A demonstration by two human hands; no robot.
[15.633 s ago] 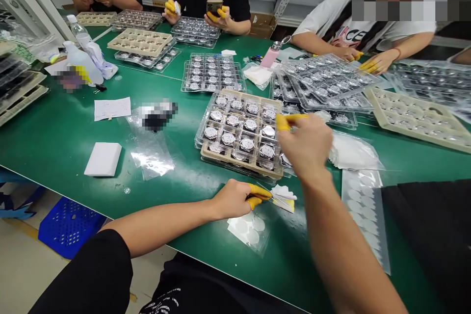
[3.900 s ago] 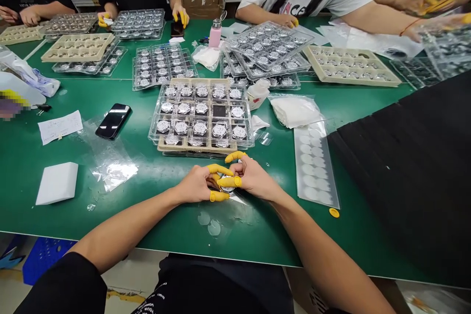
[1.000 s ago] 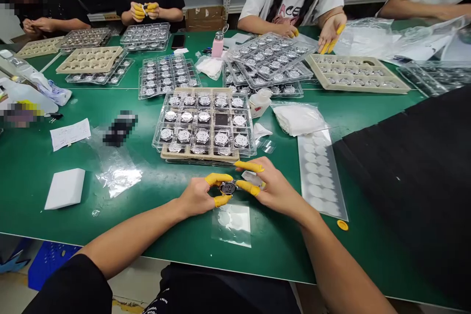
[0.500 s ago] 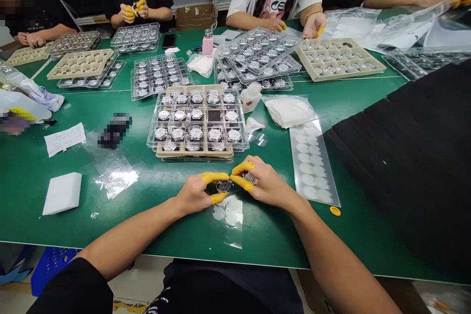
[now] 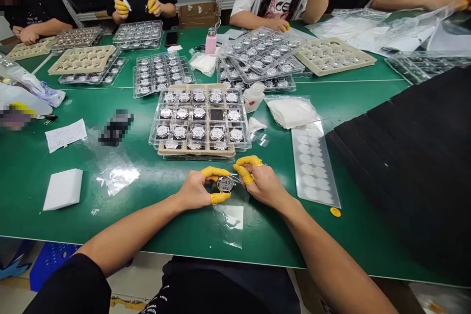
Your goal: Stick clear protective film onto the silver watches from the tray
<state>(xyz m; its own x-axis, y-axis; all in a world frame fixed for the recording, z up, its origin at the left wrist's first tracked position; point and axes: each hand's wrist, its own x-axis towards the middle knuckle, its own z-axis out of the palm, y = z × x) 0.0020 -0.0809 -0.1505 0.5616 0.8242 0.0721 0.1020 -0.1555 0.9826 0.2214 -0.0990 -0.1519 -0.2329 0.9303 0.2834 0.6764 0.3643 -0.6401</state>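
Observation:
Above the front of the green table, my left hand [image 5: 196, 190], with yellow finger cots, grips a round metal watch case [image 5: 225, 185] by its rim. Its printed back faces up. My right hand [image 5: 259, 176], also in yellow cots, is closed in a pinch just right of the case. Something thin and shiny shows at its fingertips, too small to make out. Below the hands lies a clear film sheet [image 5: 233, 221] on the table. Directly beyond them sits a stack of trays [image 5: 233, 149] filled with watch cases; one compartment in the top tray has no case.
To the right are a strip of round white stickers [image 5: 312, 164], a white cloth bundle [image 5: 290, 112] and a yellow ring [image 5: 335, 212]. A white block [image 5: 63, 189] and crumpled clear film [image 5: 117, 171] lie left. Black material [image 5: 408, 171] covers the right side. Several co-workers sit opposite.
The watch case has tilted, so its back now shows bright with print. My right hand has shifted slightly right. Across the table, a co-worker's hands have moved apart and another has raised an arm.

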